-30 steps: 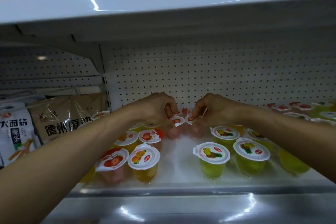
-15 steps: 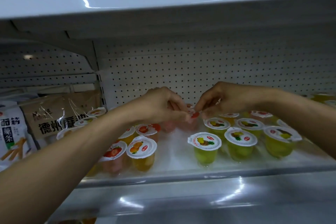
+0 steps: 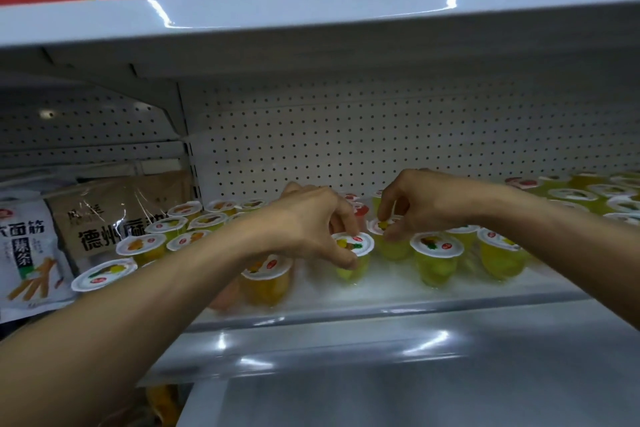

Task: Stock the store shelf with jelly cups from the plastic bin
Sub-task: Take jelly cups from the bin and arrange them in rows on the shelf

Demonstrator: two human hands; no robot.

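Two hands work one shelf (image 3: 381,295) in the head view, and every place here is given against the pegboard (image 3: 346,142) at its back. Half a second ago both hands were deep in, pinching red cups close to the pegboard. Now those red cups (image 3: 358,210) stand unheld just in front of it, and the hands have come out a row. The left hand (image 3: 308,229) arches over a pineapple cup (image 3: 356,246) farther out from the pegboard, thumb and curled fingers gripping its lid rim. The right hand (image 3: 426,204), slightly nearer the pegboard, pinches the lid edge of a second pineapple cup (image 3: 389,243) with bent fingertips. Both cups appear to stand on the shelf, though their bases are partly hidden. An orange cup (image 3: 266,274) sits beside the left wrist, well out from the pegboard, and more yellow cups fill the stretch to the right along it. Snack bags (image 3: 114,218) lean in the bay left of the pegboard. I take the red pair as placed, and the hands as now straightening the yellow rows. The plastic bin is not plainly in view.
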